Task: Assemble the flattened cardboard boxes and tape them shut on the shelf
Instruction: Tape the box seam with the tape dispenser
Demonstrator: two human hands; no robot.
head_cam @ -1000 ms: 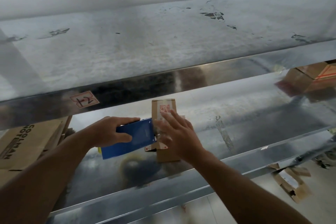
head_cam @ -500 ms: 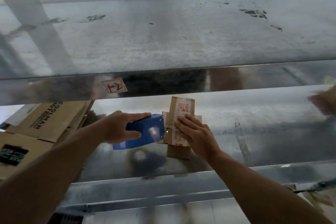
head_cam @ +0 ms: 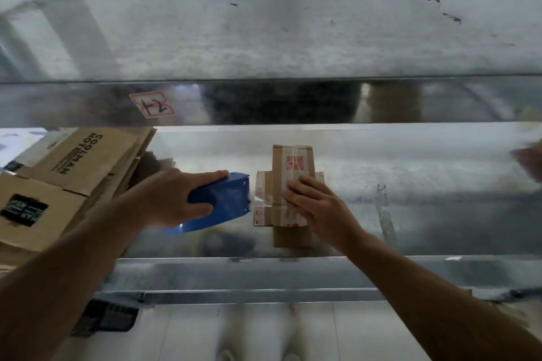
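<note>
A small cardboard box [head_cam: 291,168] lies on the metal shelf [head_cam: 425,208], near the middle of it and a little back from the near edge. Clear tape with red print runs along its top, and another taped band crosses it from left to right.

The right hand [head_cam: 319,208] rests on the near part of the box, with the fingers straight and close together, pressing flat on the taped top. The left hand [head_cam: 173,199] grips a blue tape dispenser [head_cam: 223,205]: the fingers are curled over its far side and the thumb holds the near side. The toothed front of the dispenser is just beside the left side of the box, and a short piece of tape seems to go between them; I cannot tell if the teeth touch the cardboard.

At the left end of the shelf there is a pile of flattened cardboard boxes [head_cam: 79,164] with black print. A loose strip of tape [head_cam: 384,214] sticks on the shelf to the right of the box. On the front edge of the upper shelf [head_cam: 264,23] there is a small label [head_cam: 151,104] with a handwritten number.
</note>
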